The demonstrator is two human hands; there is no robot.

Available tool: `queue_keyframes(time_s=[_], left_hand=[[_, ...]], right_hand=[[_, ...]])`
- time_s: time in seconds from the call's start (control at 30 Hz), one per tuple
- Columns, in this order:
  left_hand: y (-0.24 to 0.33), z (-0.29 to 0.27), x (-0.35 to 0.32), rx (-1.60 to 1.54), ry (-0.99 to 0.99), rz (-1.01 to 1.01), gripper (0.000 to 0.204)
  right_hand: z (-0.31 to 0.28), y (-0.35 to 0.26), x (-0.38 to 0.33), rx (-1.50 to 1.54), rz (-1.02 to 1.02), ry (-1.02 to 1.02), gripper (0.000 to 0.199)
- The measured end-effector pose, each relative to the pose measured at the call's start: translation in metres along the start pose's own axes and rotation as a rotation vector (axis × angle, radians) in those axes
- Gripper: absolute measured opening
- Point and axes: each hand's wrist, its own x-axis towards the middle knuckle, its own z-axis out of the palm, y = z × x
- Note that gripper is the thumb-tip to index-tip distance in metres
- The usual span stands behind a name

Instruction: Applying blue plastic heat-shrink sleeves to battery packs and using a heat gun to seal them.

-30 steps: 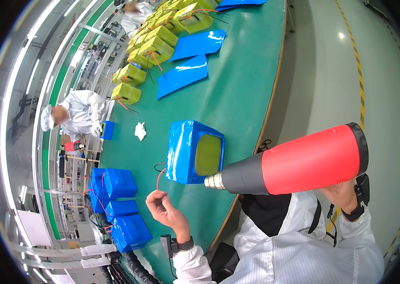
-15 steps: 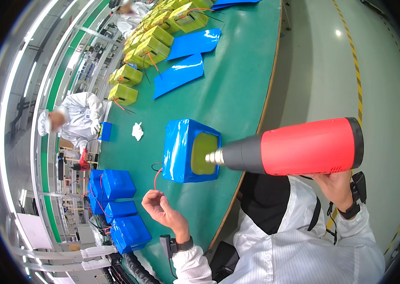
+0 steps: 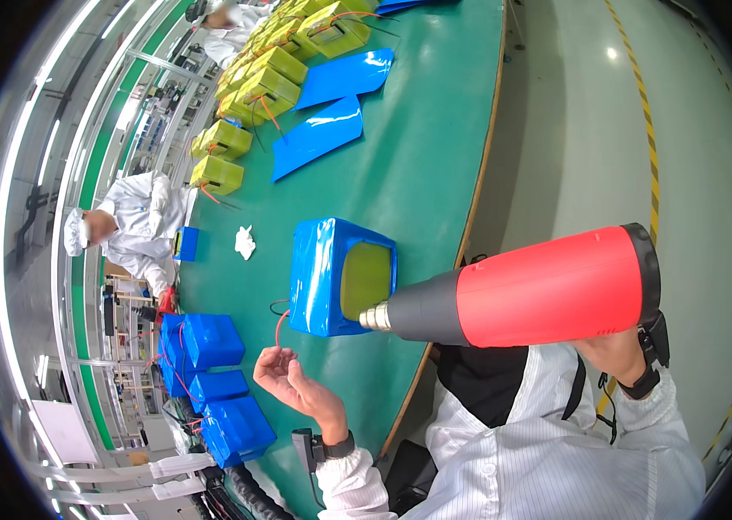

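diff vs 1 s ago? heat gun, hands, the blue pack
The red heat gun, gripped in the right hand, swung up and in toward the blue-wrapped pack; its nozzle now sits at the pack's open yellow end instead of low beside it. Nothing was taken or let go. The left hand stays open, palm up, by the thin red wire; the pack stays on the green table.

Heat gun swung left and down a touch, nozzle now right at the open yellow end of the blue-wrapped pack. Left hand edged slightly lower, fingers looser.
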Motion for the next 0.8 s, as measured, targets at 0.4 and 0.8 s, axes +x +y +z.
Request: queue_keyframes(time_s=[0.4, 0.8], left_hand=[[-0.0071, -0.0009, -0.0023, -0.013, -0.023, -0.004, 0.029], [-0.0056, 0.0049, 0.0004, -0.044, -0.054, 0.019, 0.026]], right_hand=[[-0.0032, -0.0012, 0.0031, 0.046, 0.087, -0.075, 0.041], [-0.0009, -0.0002, 0.0004, -0.302, -0.039, -0.105, 0.038]])
